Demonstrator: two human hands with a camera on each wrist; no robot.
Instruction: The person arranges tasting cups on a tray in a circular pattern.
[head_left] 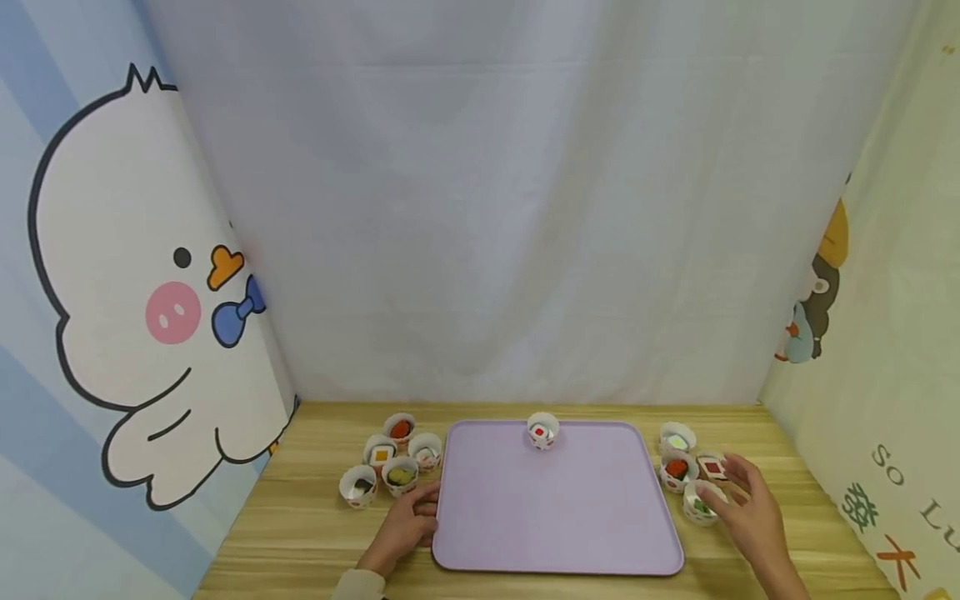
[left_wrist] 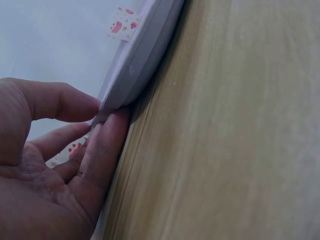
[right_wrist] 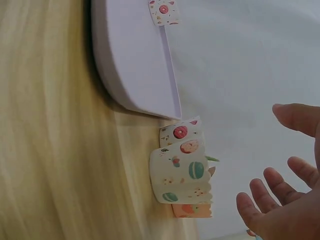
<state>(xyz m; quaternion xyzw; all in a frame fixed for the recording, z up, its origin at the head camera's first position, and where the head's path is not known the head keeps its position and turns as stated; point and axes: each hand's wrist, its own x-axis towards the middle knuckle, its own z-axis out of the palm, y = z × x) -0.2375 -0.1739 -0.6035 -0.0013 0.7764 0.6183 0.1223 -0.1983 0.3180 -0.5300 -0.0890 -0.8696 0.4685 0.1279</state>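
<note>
A lavender tray (head_left: 555, 517) lies flat on the wooden table, with one patterned paper cup (head_left: 542, 431) holding a red piece at its far edge. My left hand (head_left: 429, 505) rests at the tray's left rim (left_wrist: 145, 55); in the left wrist view the thumb (left_wrist: 65, 100) and forefinger (left_wrist: 107, 145) pinch that rim. My right hand (head_left: 722, 487) hovers open, fingers spread, just over the nearest right-side cup (head_left: 701, 502), which holds something green. In the right wrist view that cup (right_wrist: 182, 175) stands apart from the spread fingers (right_wrist: 260, 192).
Several filled paper cups cluster left of the tray (head_left: 390, 462). Other cups stand to its right, among them a red-filled one (head_left: 677, 469) and an empty-looking one (head_left: 677, 437). Curtain walls close in the back and both sides.
</note>
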